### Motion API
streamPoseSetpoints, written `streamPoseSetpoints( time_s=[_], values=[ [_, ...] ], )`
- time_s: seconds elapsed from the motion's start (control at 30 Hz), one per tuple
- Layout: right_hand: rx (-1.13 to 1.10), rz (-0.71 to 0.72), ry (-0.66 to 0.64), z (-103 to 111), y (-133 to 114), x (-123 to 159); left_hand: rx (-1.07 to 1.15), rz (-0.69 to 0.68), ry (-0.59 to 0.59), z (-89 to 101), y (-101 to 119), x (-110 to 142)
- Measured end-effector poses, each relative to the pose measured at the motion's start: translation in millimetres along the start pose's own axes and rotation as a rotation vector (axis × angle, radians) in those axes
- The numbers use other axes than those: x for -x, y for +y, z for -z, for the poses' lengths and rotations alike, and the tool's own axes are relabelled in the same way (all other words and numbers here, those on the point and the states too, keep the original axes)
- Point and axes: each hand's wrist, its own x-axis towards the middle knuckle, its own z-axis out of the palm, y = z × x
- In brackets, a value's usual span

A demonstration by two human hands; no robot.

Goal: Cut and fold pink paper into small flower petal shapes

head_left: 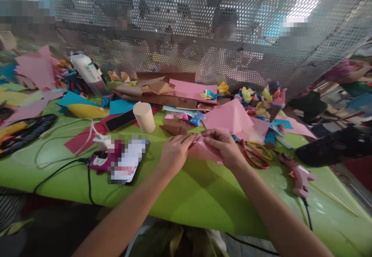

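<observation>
centrally, a folded piece of pink paper [205, 152] was held over the near half of the green table [209, 203]. the left hand [176, 152] had its fingers close together over the paper's left end; the right hand [222, 144] pinched its upper right part, thumb and fingers narrow. just to the right, scissors [255, 153] with red and yellow handles lay beside the right wrist, and farther right a pink glue gun [300, 177] with its black cord. far of the hands, a brown paper piece [176, 127] and a large pink sheet [228, 115] crowded the space. to the left stood a pale cylinder [144, 117], near a lit phone [130, 160] and a magenta power strip [100, 161] with tangled cables.
</observation>
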Motion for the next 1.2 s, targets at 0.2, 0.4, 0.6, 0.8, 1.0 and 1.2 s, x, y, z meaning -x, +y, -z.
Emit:
streamPoseSetpoints(
  time_s=[0.2, 0.4, 0.6, 0.8, 1.0, 1.2],
  values=[
    [-0.025, 0.074, 0.053, 2, 0, -1, 0.059, -0.015, -0.009, 0.7, 1, -1],
    [-0.066, -0.028, 0.06, -4, -6, 2, 0.033, 0.01, 0.024, -0.2, 0, 2],
    [-0.076, -0.164, 0.104, -3, -5, 1, -0.056, 0.026, 0.099, 2.6, -2, 4],
    [-0.234, -0.359, -0.152, -1, -2, 3, -0.046, -0.052, 0.035, 6.9, 2, 1],
    [-0.203, -0.317, -0.171, 4, -2, 3, 0.238, -0.001, -0.067, 4.0, 3, -1],
    [-0.225, -0.269, -0.175, 3, 1, 2, 0.553, 0.086, -0.165, 13.0, 6, -5]
  ],
)
